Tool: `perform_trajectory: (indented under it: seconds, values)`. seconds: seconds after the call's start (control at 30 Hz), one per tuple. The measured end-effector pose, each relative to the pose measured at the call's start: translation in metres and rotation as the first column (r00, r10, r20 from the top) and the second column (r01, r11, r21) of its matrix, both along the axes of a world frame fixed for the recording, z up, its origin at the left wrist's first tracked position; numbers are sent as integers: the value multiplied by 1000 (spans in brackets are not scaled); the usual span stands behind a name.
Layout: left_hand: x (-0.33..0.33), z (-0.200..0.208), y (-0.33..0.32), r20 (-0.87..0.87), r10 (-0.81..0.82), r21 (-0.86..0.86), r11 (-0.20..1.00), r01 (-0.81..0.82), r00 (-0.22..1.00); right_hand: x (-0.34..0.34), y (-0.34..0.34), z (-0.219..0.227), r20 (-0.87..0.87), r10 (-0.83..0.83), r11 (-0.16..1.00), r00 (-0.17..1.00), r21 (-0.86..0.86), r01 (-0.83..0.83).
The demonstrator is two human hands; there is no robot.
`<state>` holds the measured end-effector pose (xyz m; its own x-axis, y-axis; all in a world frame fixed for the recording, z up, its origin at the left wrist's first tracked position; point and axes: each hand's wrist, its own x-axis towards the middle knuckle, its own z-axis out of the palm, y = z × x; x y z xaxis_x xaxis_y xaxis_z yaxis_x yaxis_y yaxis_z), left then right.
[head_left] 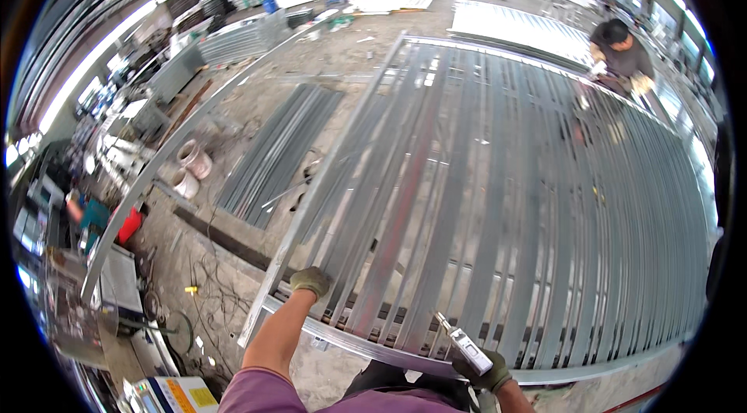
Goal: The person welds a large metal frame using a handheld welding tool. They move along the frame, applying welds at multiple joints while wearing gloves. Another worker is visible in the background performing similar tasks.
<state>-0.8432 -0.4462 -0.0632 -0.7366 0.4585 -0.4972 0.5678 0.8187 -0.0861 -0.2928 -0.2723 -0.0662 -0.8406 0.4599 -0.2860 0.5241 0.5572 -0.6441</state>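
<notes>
A large frame of long grey metal slats (443,234) lies in front of me, bordered by a metal rail (366,344) along the near edge. My left hand (311,281), in a green-grey work glove, is closed over the end of a leftmost slat (333,265), by the frame's near left corner. In my gloved right hand (486,372) is a welding gun (469,349) with a white body and a thin brass-coloured nozzle. Its nozzle points forward and left over the slats, close to the near rail. My right fingers are wrapped round its rear part and partly hidden.
A co-worker (626,59) bends over the frame's far right corner. Left of the frame, a stack of metal profiles (280,148) lies on the floor, near two white buckets (193,160). Cables (214,288) tangle on the floor; a curved-looking long metal bar (183,129) stretches across the left.
</notes>
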Motion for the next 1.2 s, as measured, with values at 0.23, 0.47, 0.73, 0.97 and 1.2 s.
perform_trajectory:
  seconds: [0.23,0.47,0.73,0.97,1.2]
  values:
    - [57,10,-8,-153,74,66,996,-64,985,31,6,56,76,-191,966,979,-161,201]
    - [107,-41,-56,-368,-234,288,892,349,900,103,20,46,58,-380,906,923,-179,384]
    - [235,-41,-116,-285,-49,600,770,218,957,196,38,2,4,-685,690,728,-316,651]
    - [314,-64,-184,-187,147,442,895,-51,971,228,55,-12,-111,-746,649,657,-339,681]
    - [340,-34,-168,-4,350,211,916,-341,937,224,78,-23,-95,-670,728,736,-275,627]
